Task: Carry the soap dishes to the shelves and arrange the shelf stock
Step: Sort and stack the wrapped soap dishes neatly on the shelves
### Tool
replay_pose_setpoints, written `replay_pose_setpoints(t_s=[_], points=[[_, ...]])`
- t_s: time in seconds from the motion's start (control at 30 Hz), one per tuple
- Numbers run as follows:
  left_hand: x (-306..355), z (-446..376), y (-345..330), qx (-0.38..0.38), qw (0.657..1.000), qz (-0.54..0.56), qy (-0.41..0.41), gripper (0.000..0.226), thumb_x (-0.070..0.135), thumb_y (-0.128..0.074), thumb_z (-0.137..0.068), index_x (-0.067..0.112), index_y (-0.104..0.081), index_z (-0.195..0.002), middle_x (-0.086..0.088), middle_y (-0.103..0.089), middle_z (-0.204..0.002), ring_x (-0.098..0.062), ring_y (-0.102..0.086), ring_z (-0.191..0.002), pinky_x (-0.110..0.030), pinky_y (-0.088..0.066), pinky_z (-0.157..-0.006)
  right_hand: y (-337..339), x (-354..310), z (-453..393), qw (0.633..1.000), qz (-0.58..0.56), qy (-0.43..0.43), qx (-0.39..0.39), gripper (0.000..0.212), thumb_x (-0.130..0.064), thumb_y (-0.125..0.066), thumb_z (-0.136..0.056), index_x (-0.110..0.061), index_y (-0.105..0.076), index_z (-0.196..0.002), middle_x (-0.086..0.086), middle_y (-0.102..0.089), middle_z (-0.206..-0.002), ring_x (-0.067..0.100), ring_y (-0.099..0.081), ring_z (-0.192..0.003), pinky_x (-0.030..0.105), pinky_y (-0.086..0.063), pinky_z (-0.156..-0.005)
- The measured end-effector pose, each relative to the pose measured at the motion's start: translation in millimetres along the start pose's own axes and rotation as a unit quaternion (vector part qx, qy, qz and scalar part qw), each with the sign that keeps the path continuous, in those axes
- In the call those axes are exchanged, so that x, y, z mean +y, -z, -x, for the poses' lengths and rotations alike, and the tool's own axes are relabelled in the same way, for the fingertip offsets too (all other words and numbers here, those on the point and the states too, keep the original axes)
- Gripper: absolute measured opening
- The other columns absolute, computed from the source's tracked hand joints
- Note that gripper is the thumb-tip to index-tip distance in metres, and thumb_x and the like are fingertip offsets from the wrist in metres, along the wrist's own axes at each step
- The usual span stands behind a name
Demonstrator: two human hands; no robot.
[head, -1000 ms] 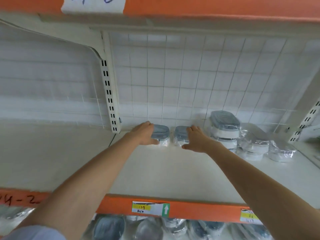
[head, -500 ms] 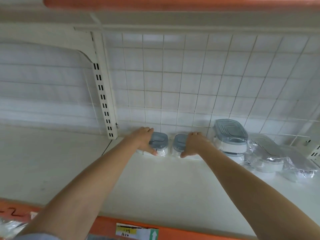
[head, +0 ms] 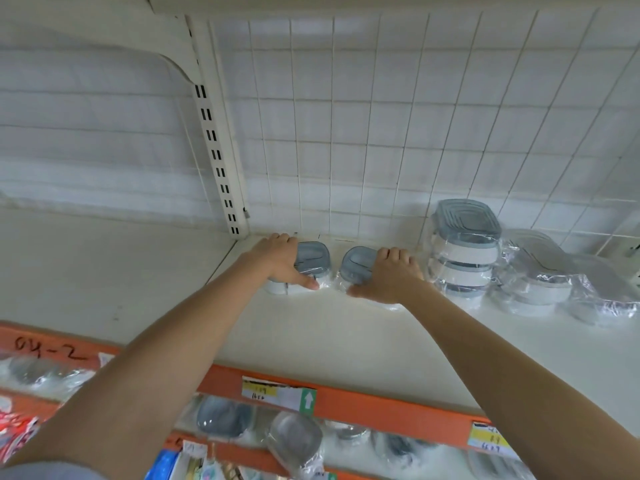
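At the far edge of the shelf (head: 346, 327), left hand (head: 277, 261) and right hand (head: 388, 275) each grip one film-wrapped grey-lidded soap dish (head: 313, 256), side by side; likely light, rigid, slippery in wrap, so hold across the short sides.

Shelf (head: 311, 327), back edge, against the wire grid panel (head: 381, 133): two soap dishes side by side, near but apart. Left soap dish (head: 313, 259) lies just right of the slotted upright (head: 218, 161), with the left hand (head: 277, 261) on its left side. Right soap dish (head: 356, 265) lies under the right hand (head: 388, 275). Right of these, along the same back edge: a stack of soap dishes (head: 464, 251), then further wrapped dishes (head: 540, 282) toward the shelf's right end. Front edge: rail (head: 381, 410) carrying a price label (head: 277, 393) near mid-length, another label (head: 488, 439) toward the right. Lower shelf, below the rail: wrapped dishes (head: 225, 417).
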State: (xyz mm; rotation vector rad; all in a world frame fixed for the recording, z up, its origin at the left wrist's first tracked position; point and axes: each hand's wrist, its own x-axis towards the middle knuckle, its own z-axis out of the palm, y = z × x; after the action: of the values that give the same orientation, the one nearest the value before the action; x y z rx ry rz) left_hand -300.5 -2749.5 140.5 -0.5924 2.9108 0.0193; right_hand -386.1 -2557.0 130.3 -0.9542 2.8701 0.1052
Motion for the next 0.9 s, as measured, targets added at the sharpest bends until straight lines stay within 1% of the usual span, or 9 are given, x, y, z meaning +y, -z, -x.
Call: replay_pose_setpoints(t_s=[0.1, 0.2, 0.27, 0.33, 0.43, 0.53, 0.63, 0.77, 0.9], points=[[1, 17, -7, 0.009, 1.0, -0.007, 0.006, 0.102, 0.078, -0.06, -0.068, 0.008, -0.036, -0.138, -0.008, -0.041, -0.138, -0.026, -0.036, -0.129, -0.036, -0.034, -0.104, 1, 0, 17, 1.0, -0.001, 0.018, -0.017, 0.109, -0.069, -0.057, -0.077, 0.004, -0.012, -0.145, 0.019, -0.026, -0.146, 0.034, -0.027, -0.135, 0.039, -0.025, -0.11], [0, 37, -15, 0.017, 1.0, -0.016, 0.013, 0.101, 0.08, -0.057, -0.068, 0.009, -0.037, -0.137, -0.007, -0.04, -0.139, -0.026, -0.035, -0.129, -0.036, -0.033, -0.103, 1, -1, 36, 0.999, -0.017, 0.025, -0.036, 0.102, -0.057, -0.065, -0.076, 0.002, -0.016, -0.143, 0.017, -0.029, -0.143, 0.034, -0.028, -0.133, 0.04, -0.027, -0.109], [-2, 51, -16, 0.021, 0.999, -0.023, 0.013, 0.1, 0.081, -0.056, -0.067, 0.009, -0.04, -0.134, -0.007, -0.042, -0.137, -0.026, -0.036, -0.128, -0.037, -0.034, -0.101, -1, -4, 52, 0.999, -0.024, 0.021, -0.023, 0.097, -0.055, -0.066, -0.075, 0.001, -0.022, -0.14, 0.016, -0.033, -0.139, 0.033, -0.031, -0.131, 0.038, -0.029, -0.106], [-3, 67, -15, 0.032, 0.999, -0.03, 0.012, 0.1, 0.082, -0.056, -0.066, 0.009, -0.041, -0.133, -0.008, -0.044, -0.136, -0.026, -0.038, -0.126, -0.037, -0.034, -0.1, -3, -7, 68, 0.999, -0.04, 0.009, -0.01, 0.096, -0.057, -0.067, -0.073, 0.0, -0.025, -0.138, 0.015, -0.035, -0.138, 0.032, -0.033, -0.13, 0.038, -0.029, -0.106], [-1, 97, -12, 0.077, 0.996, -0.043, 0.013, 0.102, 0.085, -0.053, -0.064, 0.008, -0.043, -0.131, -0.009, -0.045, -0.135, -0.027, -0.04, -0.125, -0.039, -0.035, -0.099, -4, -14, 96, 0.996, -0.088, -0.018, 0.007, 0.101, -0.057, -0.071, -0.072, -0.001, -0.022, -0.141, 0.015, -0.033, -0.141, 0.032, -0.03, -0.133, 0.038, -0.028, -0.109], [-1, 131, -9, 0.128, 0.991, -0.034, 0.017, 0.104, 0.086, -0.051, -0.064, 0.006, -0.044, -0.13, -0.011, -0.047, -0.134, -0.028, -0.041, -0.124, -0.039, -0.035, -0.098, -2, -21, 128, 0.99, -0.125, -0.039, 0.047, 0.105, -0.054, -0.073, -0.071, 0.0, -0.019, -0.143, 0.016, -0.031, -0.142, 0.031, -0.028, -0.134, 0.039, -0.027, -0.109], [0, 167, -10, 0.155, 0.988, -0.019, 0.014, 0.105, 0.087, -0.053, -0.061, 0.006, -0.046, -0.127, -0.012, -0.048, -0.131, -0.028, -0.042, -0.123, -0.04, -0.035, -0.099, -3, -25, 167, 0.986, -0.139, -0.043, 0.081, 0.106, -0.055, -0.075, -0.068, 0.0, -0.02, -0.141, 0.016, -0.031, -0.141, 0.031, -0.027, -0.133, 0.04, -0.028, -0.108], [15, 211, -28, 0.143, 0.989, -0.036, -0.013, 0.106, 0.087, -0.054, -0.058, 0.006, -0.046, -0.126, -0.012, -0.049, -0.13, -0.029, -0.043, -0.121, -0.04, -0.035, -0.099, -19, -21, 223, 0.987, -0.127, -0.044, 0.086, 0.102, -0.062, -0.071, -0.067, 0.0, -0.026, -0.136, 0.015, -0.034, -0.136, 0.032, -0.03, -0.13, 0.041, -0.029, -0.107], [38, 245, -46, 0.126, 0.99, -0.043, -0.041, 0.106, 0.086, -0.054, -0.06, 0.006, -0.044, -0.129, -0.011, -0.048, -0.131, -0.027, -0.042, -0.121, -0.04, -0.036, -0.099, -39, -7, 274, 0.988, -0.118, -0.055, 0.083, 0.099, -0.058, -0.073, -0.068, -0.001, -0.027, -0.134, 0.014, -0.036, -0.132, 0.03, -0.032, -0.126, 0.04, -0.031, -0.106]])
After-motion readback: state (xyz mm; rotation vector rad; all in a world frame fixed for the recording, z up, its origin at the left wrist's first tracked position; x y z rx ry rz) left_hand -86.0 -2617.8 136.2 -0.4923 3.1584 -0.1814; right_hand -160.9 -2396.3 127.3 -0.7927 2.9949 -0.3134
